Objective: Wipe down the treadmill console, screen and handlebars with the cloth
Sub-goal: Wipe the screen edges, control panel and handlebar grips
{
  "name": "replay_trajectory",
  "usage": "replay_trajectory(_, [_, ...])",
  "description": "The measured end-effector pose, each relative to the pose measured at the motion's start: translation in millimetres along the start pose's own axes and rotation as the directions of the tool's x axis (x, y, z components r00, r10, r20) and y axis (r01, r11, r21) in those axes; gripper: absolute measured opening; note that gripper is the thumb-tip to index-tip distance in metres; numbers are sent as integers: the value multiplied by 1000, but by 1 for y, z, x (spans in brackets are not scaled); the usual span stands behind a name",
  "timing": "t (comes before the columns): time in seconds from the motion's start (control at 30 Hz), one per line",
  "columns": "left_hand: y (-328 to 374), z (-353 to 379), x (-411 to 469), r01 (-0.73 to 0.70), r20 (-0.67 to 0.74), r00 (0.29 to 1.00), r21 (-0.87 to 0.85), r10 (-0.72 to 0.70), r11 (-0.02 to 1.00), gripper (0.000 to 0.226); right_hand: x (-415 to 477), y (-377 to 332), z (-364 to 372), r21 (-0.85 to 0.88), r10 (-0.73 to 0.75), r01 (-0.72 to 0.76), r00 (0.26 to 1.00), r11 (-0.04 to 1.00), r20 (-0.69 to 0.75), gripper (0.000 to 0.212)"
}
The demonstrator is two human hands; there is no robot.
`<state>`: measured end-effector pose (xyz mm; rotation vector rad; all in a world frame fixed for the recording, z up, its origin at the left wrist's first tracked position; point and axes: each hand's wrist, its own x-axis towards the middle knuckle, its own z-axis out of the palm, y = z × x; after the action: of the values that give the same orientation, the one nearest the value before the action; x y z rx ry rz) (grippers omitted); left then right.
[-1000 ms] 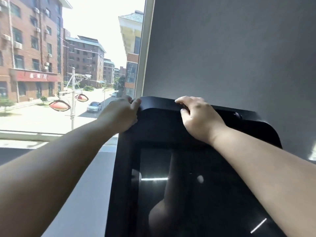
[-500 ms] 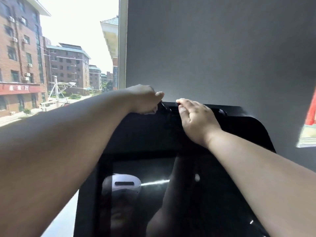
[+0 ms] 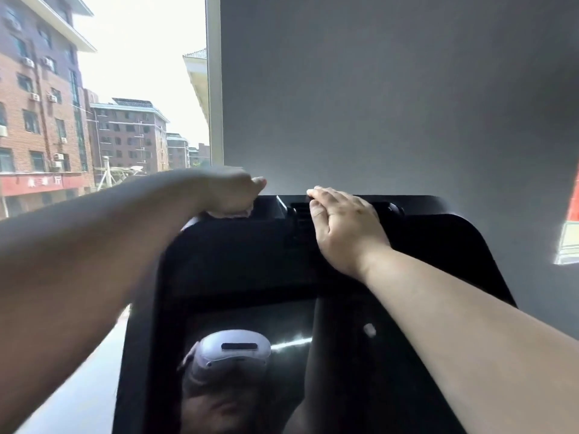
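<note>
Two hands rest on the top edge of the black treadmill console (image 3: 238, 258). The blurred left hand (image 3: 230, 192) curls over a pale cloth (image 3: 234, 213) there; the right hand (image 3: 344, 228) lies flat, fingers straight. The screen (image 3: 250, 321) below mirrors a white headset (image 3: 235, 349). Outside, lettering on a red sign (image 3: 40, 183) is unreadable.

Plain grey wall (image 3: 391, 98) straight ahead, white window frame (image 3: 214, 89) along its left edge, glaring white sky (image 3: 141, 42) outside, red-brick buildings (image 3: 37, 126) with air-conditioner units, red shop sign (image 3: 40, 183), sunlit window sliver (image 3: 568, 233) far right
</note>
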<state>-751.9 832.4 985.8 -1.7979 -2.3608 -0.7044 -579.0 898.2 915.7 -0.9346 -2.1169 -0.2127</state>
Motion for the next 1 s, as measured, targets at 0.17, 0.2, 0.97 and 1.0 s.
replay_trajectory(0.17, [36, 18, 19, -55, 78, 995, -67, 60, 996, 57, 0, 1, 0, -24, -16, 17, 1000, 1000, 9, 44])
replay_trajectory(0.2, [31, 17, 17, -65, 64, 996, -72, 70, 995, 60, 0, 0, 0, -26, -17, 17, 1000, 1000, 5, 43])
replay_trajectory(0.97, [-72, 8, -63, 135, -273, 934, -334, -232, 933, 23, -1, -7, -3, -19, 30, -30, 999, 999, 13, 41])
replay_trajectory(1.0, [-65, 2, -51, 117, -245, 951, -288, -191, 950, 29, 0, -5, -4, -18, 25, -25, 999, 1000, 20, 41])
